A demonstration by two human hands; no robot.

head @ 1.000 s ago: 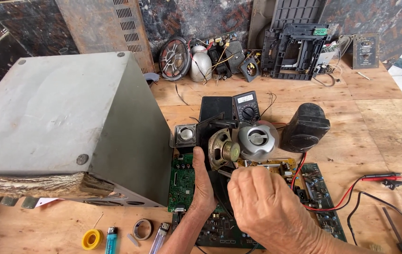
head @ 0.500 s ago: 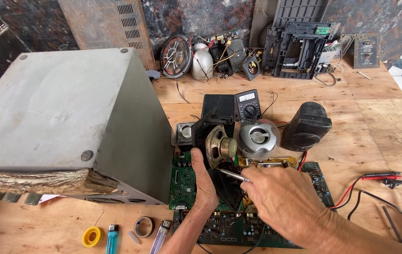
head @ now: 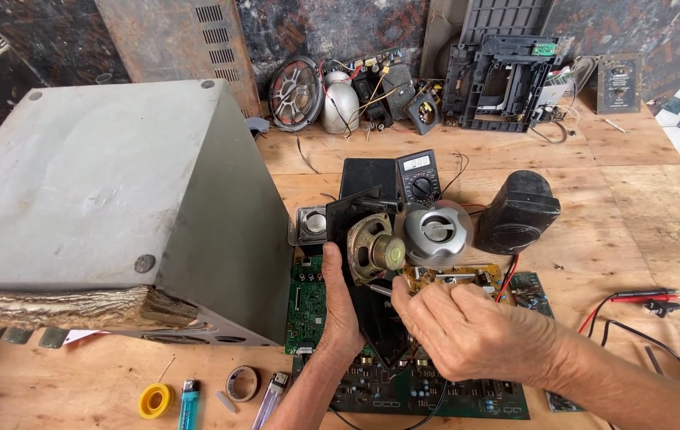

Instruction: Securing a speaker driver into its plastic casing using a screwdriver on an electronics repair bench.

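Metal glints from a thin tool (head: 381, 290) pinched in the curled fingers of the right hand (head: 479, 334), its tip pointing at the bare speaker (head: 377, 253). That speaker sits in a black panel (head: 372, 275) standing upright on the wooden surface (head: 634, 223); the left hand (head: 341, 306) is pressed flat against the panel's edge, fingers together, steadying it. Just right of the speaker lie a small yellowish circuit board (head: 451, 277) and a round silver speaker (head: 434, 232). Green circuit boards (head: 308, 302) lie under both hands. Behind stands a multimeter (head: 419, 177), with a black speaker box (head: 519, 211) to its right. A large grey metal box (head: 109, 199) fills the left side.
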